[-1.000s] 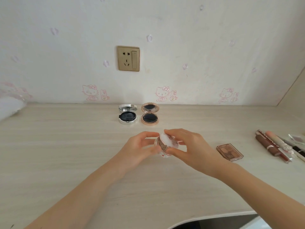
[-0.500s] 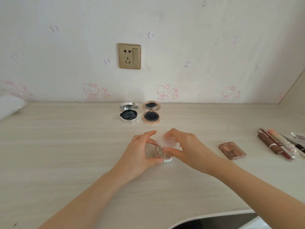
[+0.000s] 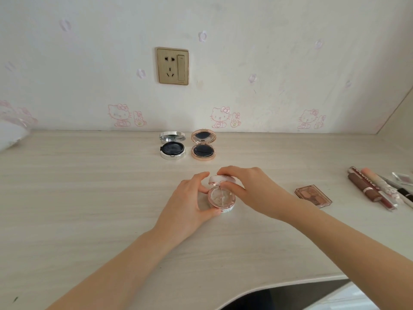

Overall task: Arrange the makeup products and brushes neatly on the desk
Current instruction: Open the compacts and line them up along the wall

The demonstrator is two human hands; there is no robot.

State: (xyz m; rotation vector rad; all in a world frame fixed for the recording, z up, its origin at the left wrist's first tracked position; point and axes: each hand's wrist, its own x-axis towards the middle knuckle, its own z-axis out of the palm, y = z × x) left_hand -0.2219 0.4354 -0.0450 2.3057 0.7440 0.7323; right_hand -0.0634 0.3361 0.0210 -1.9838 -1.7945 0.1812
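Powder pot on the desk between both hands, left hand curled round its base, right hand pinching its white lid raised over the far rim, silver compact and rose-gold compact open beyond the hands, eyeshadow palette right of the right wrist

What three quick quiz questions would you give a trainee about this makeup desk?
1. True or false: the silver compact and the gold compact at the back of the desk both stand open.
2. What does the right hand hold? A: the white lid of the small round pot. B: a brush. C: a sponge.
3. Fill in: the eyeshadow palette lies to the ___ of the left hand.
Key: 1 true; 2 A; 3 right.
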